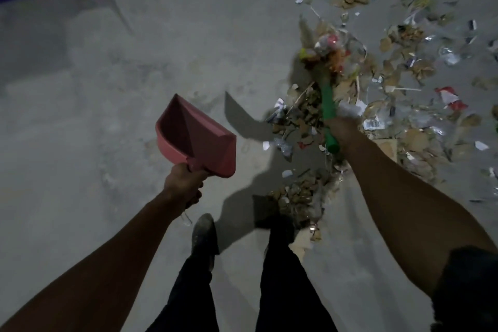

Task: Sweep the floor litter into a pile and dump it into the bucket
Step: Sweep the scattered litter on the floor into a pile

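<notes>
Both legs (242, 277) stand at the bottom of the view, and from there the arms reach out to the work. Left fingers (195, 195) are curled tight round the handle of the pink dustpan (199, 137), which hangs tilted above bare floor (94, 89), its mouth turned up and nothing visible inside it. Right hand (343, 126) grips the green handle of the broom (329, 105), fingers wrapped round it; the bristle end is sunk in the litter (377, 83).

By my reading the job is at an early stage. Some scraps are drawn into a loose ridge running from the broom head back toward the right foot, but much paper, card and foil lies scattered well out toward the right edge and far right corner of the floor (blurred, so the pieces are hard to name). Gathering, scooping and dumping all remain. No bucket is in view.
</notes>
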A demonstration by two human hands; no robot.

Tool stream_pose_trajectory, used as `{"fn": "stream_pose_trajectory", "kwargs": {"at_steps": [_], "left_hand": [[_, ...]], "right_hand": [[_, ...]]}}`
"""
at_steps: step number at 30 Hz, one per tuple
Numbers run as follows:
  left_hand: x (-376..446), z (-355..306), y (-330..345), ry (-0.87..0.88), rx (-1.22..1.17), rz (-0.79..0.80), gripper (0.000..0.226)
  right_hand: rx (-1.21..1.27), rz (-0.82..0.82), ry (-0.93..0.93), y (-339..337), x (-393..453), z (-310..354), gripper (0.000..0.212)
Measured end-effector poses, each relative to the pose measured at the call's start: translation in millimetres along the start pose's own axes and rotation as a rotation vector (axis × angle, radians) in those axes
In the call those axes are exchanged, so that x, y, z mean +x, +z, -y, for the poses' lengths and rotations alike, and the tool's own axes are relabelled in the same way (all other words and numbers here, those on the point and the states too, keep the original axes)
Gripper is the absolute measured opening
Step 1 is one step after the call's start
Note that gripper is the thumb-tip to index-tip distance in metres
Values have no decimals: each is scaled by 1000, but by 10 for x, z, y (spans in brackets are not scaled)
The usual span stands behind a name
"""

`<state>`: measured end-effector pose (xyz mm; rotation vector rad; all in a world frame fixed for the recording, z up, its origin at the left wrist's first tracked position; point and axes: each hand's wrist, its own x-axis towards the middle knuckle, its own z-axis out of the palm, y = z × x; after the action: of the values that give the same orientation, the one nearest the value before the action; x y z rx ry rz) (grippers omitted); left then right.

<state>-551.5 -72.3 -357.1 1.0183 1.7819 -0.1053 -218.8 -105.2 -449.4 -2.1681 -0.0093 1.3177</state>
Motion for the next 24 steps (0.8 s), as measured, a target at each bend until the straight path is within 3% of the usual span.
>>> {"fn": "stream_pose_trajectory", "kwargs": {"at_steps": [4,7,11,14,18,24], "left_hand": [[-163,-110,166,53,49,2,12],[-216,-142,235,50,143,-41,11],[-279,-159,307,47,217,-53,21],[-312,-144,368,50,244,-54,19],[-346,-131,468,47,228,-37,13],[-351,-147,623,34,176,-4,11]], "right_hand": [[-7,-60,-86,-49,-391,-3,27],[-63,8,-190,104,-788,-284,40],[-226,207,-250,271,-1012,-620,52],[-345,327,-231,261,-956,-707,38],[-223,281,-77,91,-673,-739,41],[-32,68,67,-496,-69,-519,36]]}}
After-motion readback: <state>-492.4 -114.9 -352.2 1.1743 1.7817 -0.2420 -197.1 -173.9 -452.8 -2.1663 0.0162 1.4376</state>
